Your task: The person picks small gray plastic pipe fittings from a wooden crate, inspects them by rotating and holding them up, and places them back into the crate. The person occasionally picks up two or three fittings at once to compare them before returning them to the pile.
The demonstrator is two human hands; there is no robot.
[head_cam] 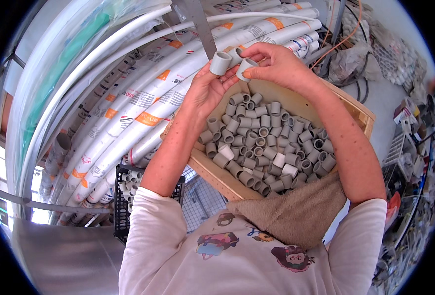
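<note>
Above the far edge of a wooden box (pixel 217 184), both my hands are raised close together. My left hand (pixel 212 79) holds grey plastic pipe couplings: one coupling (pixel 220 63) stands upright by the thumb, and another coupling (pixel 234 57) lies tilted behind it. My right hand (pixel 265 62) grips a third grey coupling (pixel 247 69) between thumb and fingers, right at the left hand's fingertips. Many grey pipe couplings (pixel 260 142) fill the box below, with several white ones (pixel 278 160) among them. A brown towel (pixel 298 210) hangs over the box's near edge.
Wrapped white pipes (pixel 143 99) are stacked at the left and behind the hands. A black plastic crate (pixel 120 206) with small fittings stands left of the box. A metal post (pixel 202 27) rises beyond the left hand. Bags and assorted clutter (pixel 350 61) lie at the right.
</note>
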